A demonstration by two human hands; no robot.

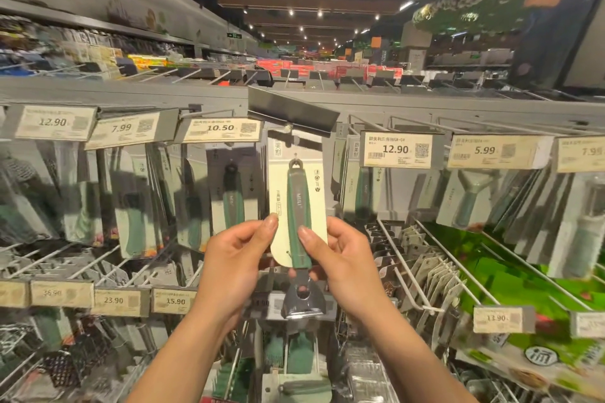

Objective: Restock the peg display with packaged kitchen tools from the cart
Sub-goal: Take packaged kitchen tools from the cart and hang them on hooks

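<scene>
A packaged kitchen tool (298, 203) with a green handle and a metal head on a cream card hangs upright at the middle of the peg display. The card's top sits at a peg (288, 128) under a flipped-up grey label holder (291, 108). My left hand (235, 265) pinches the card's lower left edge between thumb and fingers. My right hand (343, 262) grips the lower right side, thumb pressed on the green handle. The cart is out of view.
Pegs left and right carry similar green-handled tools behind price tags such as 10.50 (221, 127) and 12.90 (395, 149). A lower row of wire pegs (406, 265) sticks out toward me at the right. More packaged tools (294, 383) lie below my forearms.
</scene>
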